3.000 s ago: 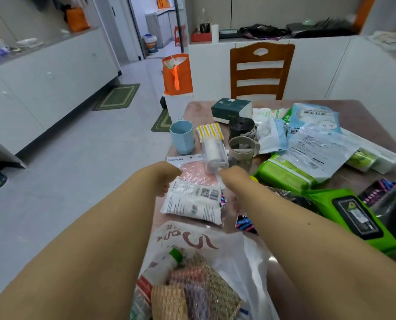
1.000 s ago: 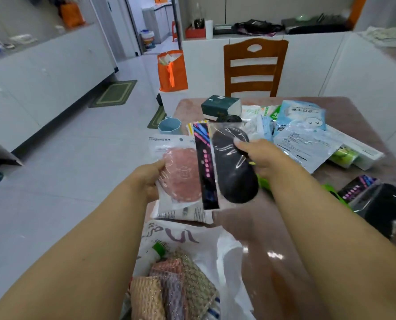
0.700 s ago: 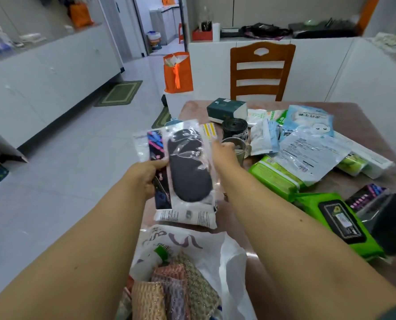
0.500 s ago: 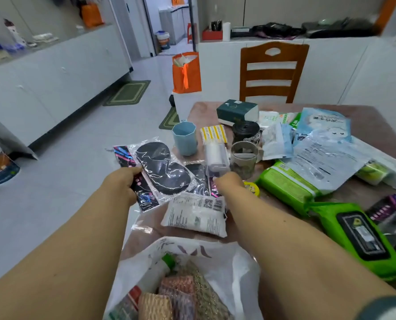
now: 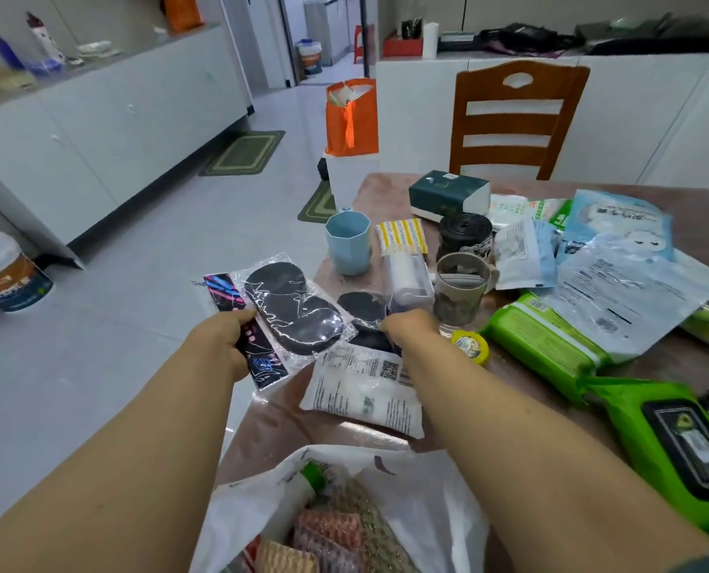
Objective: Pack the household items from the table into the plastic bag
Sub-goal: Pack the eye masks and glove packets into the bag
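My left hand (image 5: 220, 339) grips a clear packet with a black insole and a colourful card (image 5: 286, 312), held off the table's left edge. My right hand (image 5: 410, 328) reaches down onto a second black insole packet (image 5: 361, 308) on the table; its fingers are hidden, so the grasp is unclear. A white printed packet (image 5: 365, 386) lies just in front of that hand. The white plastic bag (image 5: 427, 502) sits open at the near edge, holding scouring cloths (image 5: 336, 535) and a green-capped bottle (image 5: 307, 479).
On the brown table (image 5: 683, 225) stand a blue cup (image 5: 348, 241), a lint roller (image 5: 408, 275), a grey mug (image 5: 460, 289), a black bag roll (image 5: 464, 237), a tissue box (image 5: 448, 194), green wipe packs (image 5: 543, 345) and flat packets. A wooden chair (image 5: 514, 117) stands behind.
The insole packet passed from my right hand to my left, which carried it left and lower. My right hand dropped to the table onto another insole packet.
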A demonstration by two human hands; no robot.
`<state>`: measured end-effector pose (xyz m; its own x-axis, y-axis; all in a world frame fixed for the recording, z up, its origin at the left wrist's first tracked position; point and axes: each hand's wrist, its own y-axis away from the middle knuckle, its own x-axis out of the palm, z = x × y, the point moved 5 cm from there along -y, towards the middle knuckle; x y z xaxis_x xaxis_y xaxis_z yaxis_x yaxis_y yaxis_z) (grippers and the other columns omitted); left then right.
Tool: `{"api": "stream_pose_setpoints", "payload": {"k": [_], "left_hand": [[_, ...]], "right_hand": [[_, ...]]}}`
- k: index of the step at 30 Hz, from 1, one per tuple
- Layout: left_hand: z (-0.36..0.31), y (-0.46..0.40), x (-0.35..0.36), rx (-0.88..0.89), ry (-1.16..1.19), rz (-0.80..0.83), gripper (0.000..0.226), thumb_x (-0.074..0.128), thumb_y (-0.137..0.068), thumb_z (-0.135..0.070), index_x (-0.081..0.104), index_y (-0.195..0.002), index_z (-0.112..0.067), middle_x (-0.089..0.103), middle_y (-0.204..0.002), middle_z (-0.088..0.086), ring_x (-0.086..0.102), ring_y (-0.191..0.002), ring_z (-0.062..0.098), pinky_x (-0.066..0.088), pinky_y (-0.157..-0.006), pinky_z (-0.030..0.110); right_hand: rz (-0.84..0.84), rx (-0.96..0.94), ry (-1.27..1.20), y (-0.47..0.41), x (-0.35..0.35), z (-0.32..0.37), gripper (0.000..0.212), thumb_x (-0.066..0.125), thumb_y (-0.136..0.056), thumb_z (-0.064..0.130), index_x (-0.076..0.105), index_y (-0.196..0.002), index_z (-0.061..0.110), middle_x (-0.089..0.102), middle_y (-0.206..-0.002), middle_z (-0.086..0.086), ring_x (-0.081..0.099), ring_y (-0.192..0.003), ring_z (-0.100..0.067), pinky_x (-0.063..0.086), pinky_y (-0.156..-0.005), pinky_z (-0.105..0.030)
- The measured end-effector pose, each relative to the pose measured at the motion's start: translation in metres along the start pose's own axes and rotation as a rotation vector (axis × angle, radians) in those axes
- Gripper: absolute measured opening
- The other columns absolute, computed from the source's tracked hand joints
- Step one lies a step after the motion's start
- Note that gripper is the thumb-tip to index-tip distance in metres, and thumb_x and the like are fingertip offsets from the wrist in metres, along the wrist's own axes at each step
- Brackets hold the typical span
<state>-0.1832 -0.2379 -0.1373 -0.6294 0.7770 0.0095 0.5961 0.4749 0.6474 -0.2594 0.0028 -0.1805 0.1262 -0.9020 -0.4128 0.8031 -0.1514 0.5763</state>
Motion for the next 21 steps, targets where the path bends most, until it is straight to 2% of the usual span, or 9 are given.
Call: {"api": "stream_pose_setpoints", "payload": {"k": [3,6,8,10,13,15,18,19,21], "left_hand": [[-0.006,0.005,0.000,0.002,0.034,-0.009,0.011,0.060,-0.093,-0.014,0.057,-0.087,-0.005,0.067,-0.069,0.010,0.062,-0.067,0.024,0.049,-0.079,0.047],[-0.009,0.009,0.005,0.023,0.044,-0.016,0.015,0.061,-0.093,-0.016,0.056,-0.083,-0.006,0.065,-0.078,0.009,0.062,-0.067,0.024,0.051,-0.083,0.048],[-0.010,0.014,0.013,0.043,0.031,-0.001,0.015,0.061,-0.093,-0.018,0.058,-0.085,-0.006,0.067,-0.068,0.008,0.062,-0.064,0.023,0.051,-0.079,0.049],[-0.010,0.021,0.026,0.063,-0.002,0.042,0.012,0.062,-0.092,-0.018,0.061,-0.090,-0.006,0.068,-0.056,0.007,0.065,-0.055,0.023,0.050,-0.066,0.048],[-0.002,0.034,0.054,0.052,-0.034,0.138,0.015,0.060,-0.094,-0.018,0.060,-0.087,-0.004,0.066,-0.047,0.008,0.066,-0.051,0.025,0.050,-0.052,0.046],[0.003,0.044,0.071,0.053,-0.087,0.199,0.014,0.060,-0.093,-0.016,0.061,-0.091,-0.003,0.067,-0.050,0.009,0.067,-0.048,0.025,0.054,-0.043,0.040],[0.006,0.053,0.085,0.070,-0.124,0.218,0.015,0.062,-0.091,-0.017,0.063,-0.098,-0.003,0.069,-0.063,0.011,0.066,-0.043,0.022,0.054,-0.039,0.036],[0.007,0.057,0.090,0.069,-0.132,0.238,0.015,0.062,-0.091,-0.016,0.063,-0.097,-0.003,0.069,-0.063,0.010,0.065,-0.042,0.022,0.054,-0.039,0.037],[0.013,0.065,0.104,0.046,-0.157,0.294,0.013,0.060,-0.093,-0.017,0.062,-0.092,-0.004,0.069,-0.056,0.010,0.066,-0.043,0.022,0.055,-0.039,0.039]], "right_hand": [[-0.064,-0.151,0.064,0.020,-0.019,0.007,0.019,0.068,-0.079,0.026,0.059,-0.083,0.010,0.059,-0.086,-0.007,0.056,-0.080,-0.028,0.041,-0.066,-0.029],[-0.181,-0.413,0.050,0.056,-0.049,0.014,0.032,0.069,-0.080,0.029,0.053,-0.056,0.016,0.058,-0.065,-0.004,0.056,-0.068,-0.026,0.041,-0.062,-0.029],[-0.177,-0.513,-0.164,0.078,-0.078,0.021,0.032,0.071,-0.081,0.026,0.052,-0.056,0.016,0.056,-0.057,0.000,0.053,-0.057,-0.017,0.042,-0.058,-0.027],[0.040,-0.473,-0.474,0.087,-0.098,0.026,0.025,0.070,-0.083,0.017,0.058,-0.062,0.012,0.060,-0.058,-0.002,0.056,-0.051,-0.013,0.047,-0.054,-0.022],[0.310,-0.365,-0.683,0.082,-0.110,0.026,0.019,0.064,-0.085,0.009,0.065,-0.066,0.009,0.064,-0.069,-0.012,0.060,-0.063,-0.024,0.049,-0.071,-0.034],[0.307,-0.328,-0.699,0.075,-0.118,0.018,0.019,0.061,-0.085,0.005,0.067,-0.068,0.006,0.067,-0.065,-0.012,0.061,-0.067,-0.028,0.050,-0.074,-0.036],[0.138,-0.322,-0.767,0.072,-0.152,0.009,0.019,0.058,-0.088,0.002,0.060,-0.070,0.007,0.062,-0.053,-0.002,0.058,-0.054,-0.014,0.048,-0.055,-0.022],[0.113,-0.318,-0.754,0.071,-0.159,0.005,0.018,0.059,-0.087,0.001,0.060,-0.071,0.007,0.060,-0.056,-0.004,0.055,-0.055,-0.014,0.046,-0.056,-0.023],[0.185,-0.294,-0.678,0.072,-0.154,-0.003,0.015,0.061,-0.085,0.000,0.060,-0.072,0.007,0.060,-0.066,-0.009,0.057,-0.059,-0.017,0.050,-0.059,-0.025]]}}
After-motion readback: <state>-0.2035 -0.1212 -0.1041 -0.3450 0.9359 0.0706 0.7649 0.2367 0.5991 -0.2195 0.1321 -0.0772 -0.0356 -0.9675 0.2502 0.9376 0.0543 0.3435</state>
